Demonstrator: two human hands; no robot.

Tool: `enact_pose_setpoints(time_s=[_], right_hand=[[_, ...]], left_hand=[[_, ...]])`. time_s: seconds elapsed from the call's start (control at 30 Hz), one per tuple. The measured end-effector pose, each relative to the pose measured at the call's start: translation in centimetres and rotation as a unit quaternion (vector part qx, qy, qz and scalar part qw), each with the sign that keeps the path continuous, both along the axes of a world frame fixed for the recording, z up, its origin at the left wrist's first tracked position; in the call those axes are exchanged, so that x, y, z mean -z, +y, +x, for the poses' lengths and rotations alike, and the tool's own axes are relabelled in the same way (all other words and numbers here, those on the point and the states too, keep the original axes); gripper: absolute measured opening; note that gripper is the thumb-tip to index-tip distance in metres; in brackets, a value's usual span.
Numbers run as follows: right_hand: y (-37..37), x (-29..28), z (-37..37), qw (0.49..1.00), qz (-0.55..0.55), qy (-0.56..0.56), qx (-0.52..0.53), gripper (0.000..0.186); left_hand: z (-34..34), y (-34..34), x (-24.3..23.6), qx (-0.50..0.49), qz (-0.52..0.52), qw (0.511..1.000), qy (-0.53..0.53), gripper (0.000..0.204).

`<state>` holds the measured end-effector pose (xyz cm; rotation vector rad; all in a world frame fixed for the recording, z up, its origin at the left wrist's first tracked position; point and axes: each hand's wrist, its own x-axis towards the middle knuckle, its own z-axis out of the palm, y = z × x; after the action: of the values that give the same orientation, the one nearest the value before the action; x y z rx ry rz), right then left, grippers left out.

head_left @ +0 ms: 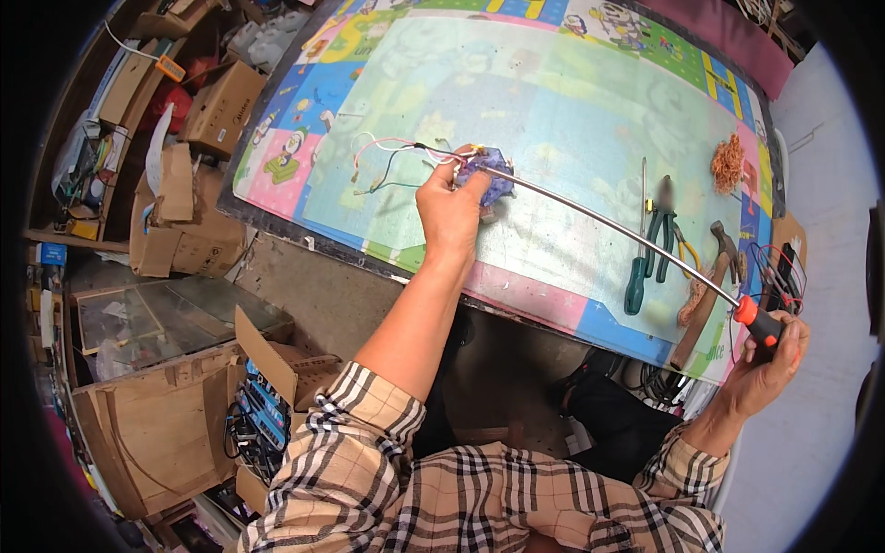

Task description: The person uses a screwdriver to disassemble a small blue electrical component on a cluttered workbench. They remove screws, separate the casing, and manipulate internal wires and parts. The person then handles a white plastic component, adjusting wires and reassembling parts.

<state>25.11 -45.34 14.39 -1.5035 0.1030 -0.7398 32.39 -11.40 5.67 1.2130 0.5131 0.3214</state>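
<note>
My left hand [450,208] grips a small purple part [491,175] on the colourful patterned table mat [572,101]. Thin white, red and green wires [387,161] trail out of the part to the left. My right hand [770,359] is closed on the orange and black handle [758,319] of a very long screwdriver. Its thin metal shaft [608,223] runs up and to the left, and its tip sits at the purple part beside my left thumb.
On the mat's right side lie a green-handled screwdriver [637,276], green pliers [662,230], a wooden-handled hammer [705,290] and a tangle of copper wire [727,164]. Red and black cables [779,267] sit by my right hand. Cardboard boxes [221,106] and clutter fill the floor at left.
</note>
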Motion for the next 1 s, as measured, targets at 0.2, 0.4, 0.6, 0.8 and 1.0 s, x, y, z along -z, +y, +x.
enact_pose_setpoints(time_s=[0.2, 0.4, 0.6, 0.8, 1.0], right_hand=[[0.3, -0.1, -0.1, 1.0, -0.004, 0.005, 0.014, 0.024], [-0.4, 0.1, -0.2, 0.999, -0.01, 0.043, -0.004, 0.027], [-2.9, -0.5, -0.9, 0.968, -0.048, 0.191, -0.159, 0.033], [-3.0, -0.6, -1.3, 0.969, -0.117, 0.16, -0.145, 0.036], [-3.3, -0.4, -1.3, 0.951, -0.085, 0.245, -0.169, 0.03]], left_hand=[[0.0, 0.2, 0.7, -0.018, 0.032, 0.999, -0.023, 0.037], [0.0, 0.2, 1.0, -0.072, 0.147, 0.986, -0.034, 0.038], [-0.3, 1.4, 1.0, -0.085, 0.289, 0.953, -0.011, 0.039], [-0.8, 1.2, 0.2, -0.067, 0.308, 0.949, 0.007, 0.038], [-1.1, 1.5, 0.3, -0.077, 0.294, 0.953, -0.018, 0.037]])
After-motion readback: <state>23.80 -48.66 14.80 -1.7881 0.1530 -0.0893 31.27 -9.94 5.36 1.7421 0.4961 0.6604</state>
